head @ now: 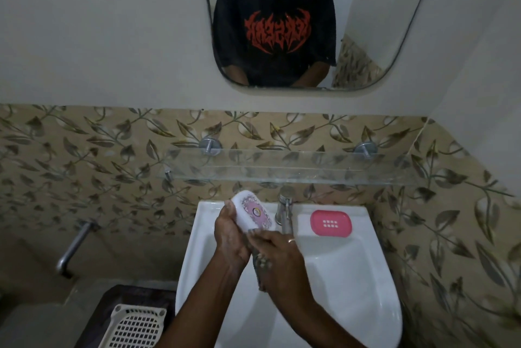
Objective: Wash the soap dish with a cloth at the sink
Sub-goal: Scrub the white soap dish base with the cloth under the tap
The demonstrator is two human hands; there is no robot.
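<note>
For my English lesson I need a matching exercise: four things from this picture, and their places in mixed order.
1. white oval soap dish cover, pink pattern
2. pink plastic soap dish tray
3. clear glass shelf
4. white plastic lattice basket

A. on the wall above the metal tap
B. lower left, beside the white sink
C. in the left hand
D. on the sink rim, right of the tap

Pairs: 1-C, 2-D, 3-A, 4-B
</note>
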